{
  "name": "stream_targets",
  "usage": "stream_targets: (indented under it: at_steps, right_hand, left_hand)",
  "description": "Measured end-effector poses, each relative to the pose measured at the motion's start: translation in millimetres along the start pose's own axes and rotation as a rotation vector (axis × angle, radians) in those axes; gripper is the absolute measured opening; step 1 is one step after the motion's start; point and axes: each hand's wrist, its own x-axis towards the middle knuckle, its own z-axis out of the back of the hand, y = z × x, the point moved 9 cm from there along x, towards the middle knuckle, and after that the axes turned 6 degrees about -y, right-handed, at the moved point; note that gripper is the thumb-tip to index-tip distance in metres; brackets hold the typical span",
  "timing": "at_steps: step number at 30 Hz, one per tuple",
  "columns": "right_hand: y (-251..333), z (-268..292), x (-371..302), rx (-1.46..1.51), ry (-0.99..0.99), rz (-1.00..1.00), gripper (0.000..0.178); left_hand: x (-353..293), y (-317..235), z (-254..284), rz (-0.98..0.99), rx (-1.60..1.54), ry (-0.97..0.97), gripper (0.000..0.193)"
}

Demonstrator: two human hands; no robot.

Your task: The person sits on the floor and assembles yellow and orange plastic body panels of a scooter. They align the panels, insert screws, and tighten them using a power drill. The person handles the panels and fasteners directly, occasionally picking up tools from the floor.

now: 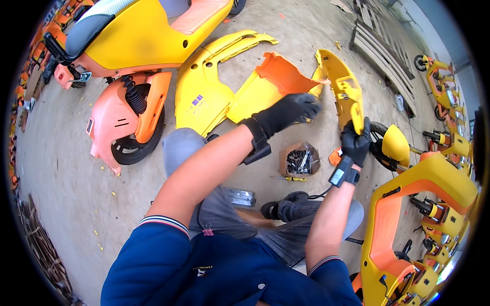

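Observation:
My right hand (356, 143), in a black glove, grips the lower end of a long, curved yellow scooter body panel (341, 84), held upright with its inner side showing. My left hand (288, 112), also gloved, is closed with the fingers curled, left of that panel. Its fingertips are slightly blurred, and whatever they may hold cannot be made out. Just beyond it lies a yellow panel (255, 97) with an orange inner face (286, 74). Below my hands sit a cardboard box (284, 162) of dark screws and metal bits and a yellow-handled screwdriver (296, 179).
A large yellow panel (191, 89) lies at the left, near a pink-orange scooter front (115, 115) with its wheel. A yellow scooter body (143, 41) stands behind. Wooden slats (380, 56) lie at the far right; more yellow scooters (434, 178) line the right side.

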Motion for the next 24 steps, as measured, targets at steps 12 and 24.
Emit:
stream_targets:
  at_steps: [12, 24]
  right_hand:
    - [91, -29, -41, -0.529, 0.196, 0.339, 0.025]
    - [112, -1, -100, -1.503, 0.018, 0.797, 0.047]
  left_hand:
    - [60, 83, 117, 0.143, -0.350, -0.562, 0.049]
    - [129, 114, 188, 0.120, -0.444, -0.714, 0.074]
